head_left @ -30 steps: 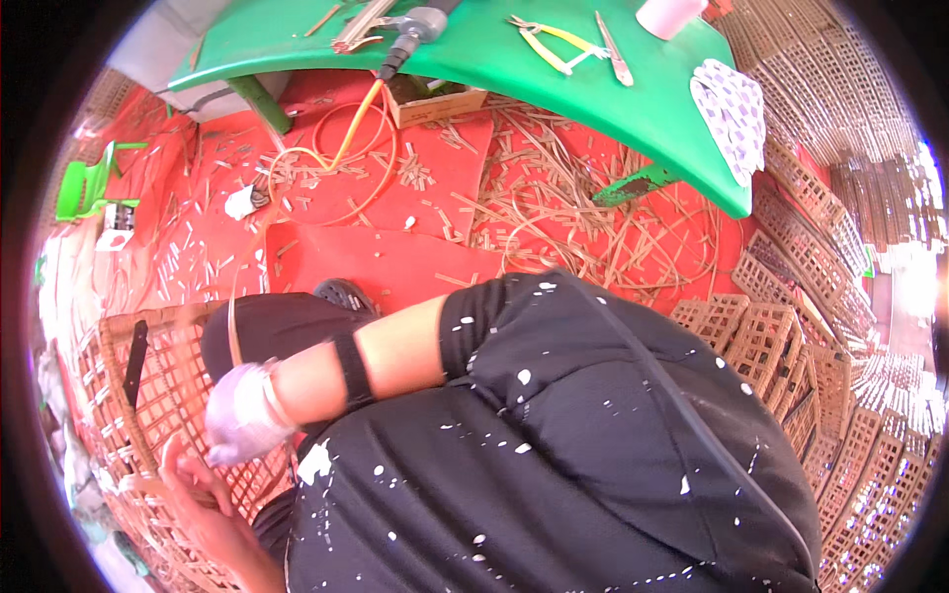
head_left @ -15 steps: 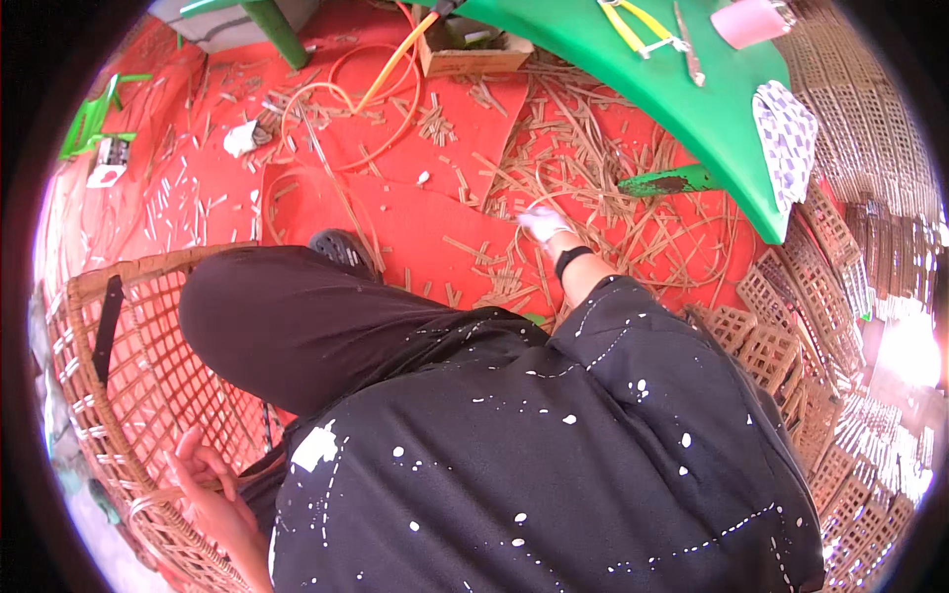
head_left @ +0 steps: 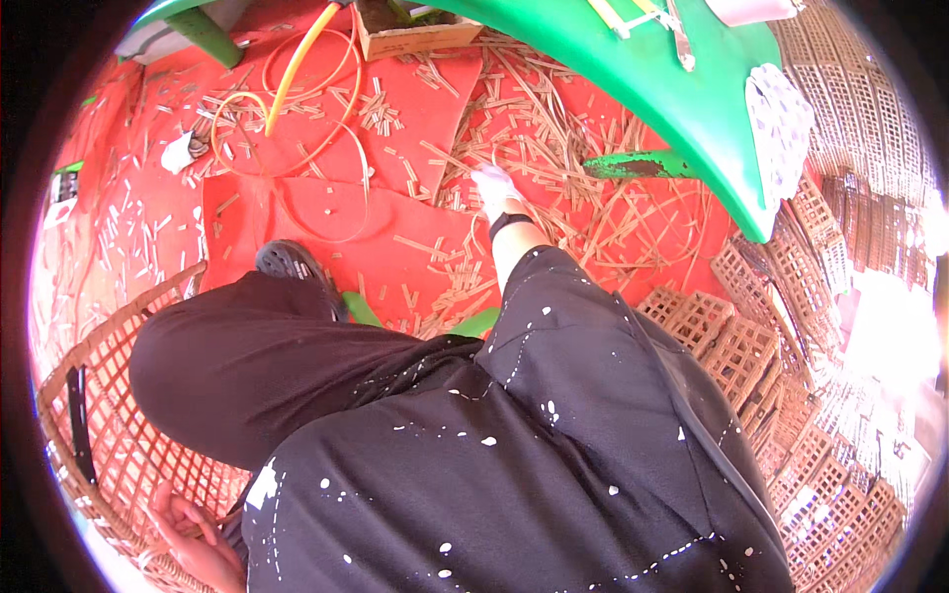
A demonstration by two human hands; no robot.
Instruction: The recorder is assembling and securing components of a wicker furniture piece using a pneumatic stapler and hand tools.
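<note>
My right hand [head_left: 494,190], pale or in a white covering, reaches down to thin brown strips [head_left: 465,267] scattered over the red floor sheet. A black band [head_left: 509,224] circles that wrist. Glare hides its fingers, so whether it holds a strip cannot be made out. At the lower left my left hand [head_left: 190,529] rests palm up beside the rim of a large woven basket [head_left: 109,341]. Its fingers are loosely bent and apart, with nothing visible in them. My bent leg in dark trousers [head_left: 247,366] lies across the basket's right side.
A green table [head_left: 692,109] curves over the upper right, with yellow-handled pliers [head_left: 633,18] and a checked cloth [head_left: 778,128]. Woven lattice pieces [head_left: 751,356] pile up at right. An orange hose [head_left: 306,59] coils on the floor near a cardboard box [head_left: 415,42].
The view has shifted, so floor and table sit farther left and higher. My right arm is stretched a little farther forward. My left hand sits lower in the picture, still by the basket.
</note>
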